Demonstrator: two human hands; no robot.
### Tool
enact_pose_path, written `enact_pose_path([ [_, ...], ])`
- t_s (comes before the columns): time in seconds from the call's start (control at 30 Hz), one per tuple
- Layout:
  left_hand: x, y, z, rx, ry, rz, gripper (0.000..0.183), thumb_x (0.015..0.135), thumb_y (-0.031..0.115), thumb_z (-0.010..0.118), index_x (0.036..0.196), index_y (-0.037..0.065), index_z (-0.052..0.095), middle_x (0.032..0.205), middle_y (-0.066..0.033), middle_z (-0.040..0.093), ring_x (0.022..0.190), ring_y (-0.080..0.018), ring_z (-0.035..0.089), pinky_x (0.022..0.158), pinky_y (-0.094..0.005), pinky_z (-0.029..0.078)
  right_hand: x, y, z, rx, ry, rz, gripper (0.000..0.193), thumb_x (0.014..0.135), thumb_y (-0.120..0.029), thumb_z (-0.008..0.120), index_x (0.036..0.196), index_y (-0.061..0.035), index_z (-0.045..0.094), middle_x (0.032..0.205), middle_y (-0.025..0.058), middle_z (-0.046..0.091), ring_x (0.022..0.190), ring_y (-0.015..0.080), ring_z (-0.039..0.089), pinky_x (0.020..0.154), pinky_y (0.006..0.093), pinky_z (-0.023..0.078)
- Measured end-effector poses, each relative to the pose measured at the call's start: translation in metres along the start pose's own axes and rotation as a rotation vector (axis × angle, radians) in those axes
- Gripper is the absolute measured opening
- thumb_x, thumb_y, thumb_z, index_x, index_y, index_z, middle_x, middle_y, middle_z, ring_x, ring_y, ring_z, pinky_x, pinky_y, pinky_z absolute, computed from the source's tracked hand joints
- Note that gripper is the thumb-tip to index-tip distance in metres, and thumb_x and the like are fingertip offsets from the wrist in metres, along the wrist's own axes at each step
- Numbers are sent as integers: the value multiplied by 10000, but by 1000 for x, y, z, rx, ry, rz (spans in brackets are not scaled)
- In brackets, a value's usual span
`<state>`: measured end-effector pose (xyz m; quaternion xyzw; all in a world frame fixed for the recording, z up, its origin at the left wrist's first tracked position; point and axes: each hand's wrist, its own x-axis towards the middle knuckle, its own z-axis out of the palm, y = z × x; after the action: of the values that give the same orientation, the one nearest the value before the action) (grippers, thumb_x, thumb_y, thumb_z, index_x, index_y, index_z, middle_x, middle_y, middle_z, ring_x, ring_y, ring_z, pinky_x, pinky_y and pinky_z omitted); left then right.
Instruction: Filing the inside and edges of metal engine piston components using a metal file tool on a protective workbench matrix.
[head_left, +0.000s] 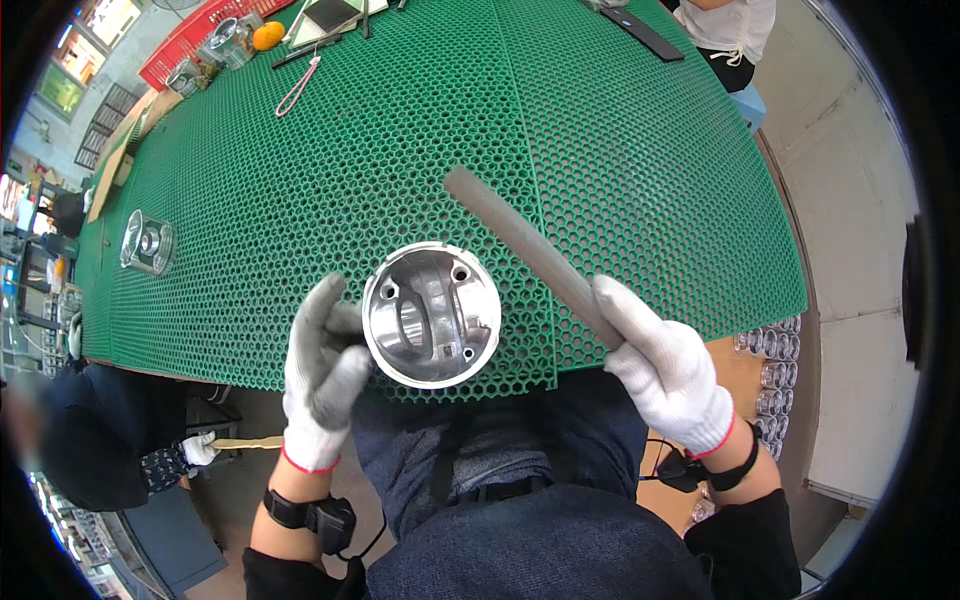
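Observation:
A round metal piston sits at the near edge of the green mat, its hollow side facing up with pin bosses and small holes inside. My left hand, in a white glove with grey-stained fingers, is at the piston's left side. Its fingers are apart, and the thumb and one finger reach the rim; the contact itself is partly hidden. In my gloved right hand is a long grey-brown rod, gripped by its lower end. The rod slants up and left, its far tip above the mat and apart from the piston.
A green honeycomb mat covers the table. Another piston stands at left. Behind are a red basket, an orange fruit, and a pink loop. Several pistons lie low at right. Other people are at left and far right.

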<state>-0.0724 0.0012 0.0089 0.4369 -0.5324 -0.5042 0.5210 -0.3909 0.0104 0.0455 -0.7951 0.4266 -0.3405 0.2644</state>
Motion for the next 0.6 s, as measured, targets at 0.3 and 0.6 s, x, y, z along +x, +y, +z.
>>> enact_pose_path([
  [0.3,76,3,6,36,-465,-100,653,691,236,819,1245,-3,569,1170,-120,659,1033,-201,651,916,-343,527,-10,-17,-20,-348,-406,57,532,891,-279,628,1407,-235,503,555,56,567,452,241,575,435,357,456],
  [0.6,83,9,11,423,-489,-102,499,787,253,766,1190,3,612,1109,-95,676,984,-167,662,889,-307,530,-24,-5,3,-185,-323,-16,543,827,-243,678,1358,-233,569,475,19,464,376,190,501,365,333,397],
])
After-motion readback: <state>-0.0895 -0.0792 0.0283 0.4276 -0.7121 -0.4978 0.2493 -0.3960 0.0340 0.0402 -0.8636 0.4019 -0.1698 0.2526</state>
